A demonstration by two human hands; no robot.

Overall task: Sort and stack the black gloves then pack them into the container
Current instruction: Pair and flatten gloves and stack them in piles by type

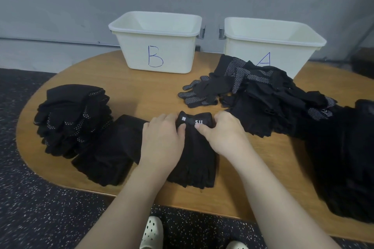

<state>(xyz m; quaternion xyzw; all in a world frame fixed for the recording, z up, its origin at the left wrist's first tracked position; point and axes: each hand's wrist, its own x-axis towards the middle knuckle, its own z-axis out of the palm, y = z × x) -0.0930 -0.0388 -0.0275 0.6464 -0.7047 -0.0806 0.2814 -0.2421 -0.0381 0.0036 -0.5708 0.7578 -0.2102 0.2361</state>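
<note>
gloves (194, 155) under the left hand (162, 143) are matt black knit cloth, some in the pile (263, 91) past the right hand (224, 133) have whitish grip dots. counter (141, 89) is smooth wood, both bins (157, 46) matt white plastic.

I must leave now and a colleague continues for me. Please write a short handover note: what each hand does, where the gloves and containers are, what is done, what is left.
Left hand and right hand: both pinch the cuff of the fingerless glove marked 5.11, which lies on the table near its front edge.
Done: a stack of dotted gloves at far left; a stack of plain fingerless gloves beside it.
Left: the unsorted glove pile at right, in front of container A.
Container B and container A show no gloves inside; nothing is packed yet.
</note>
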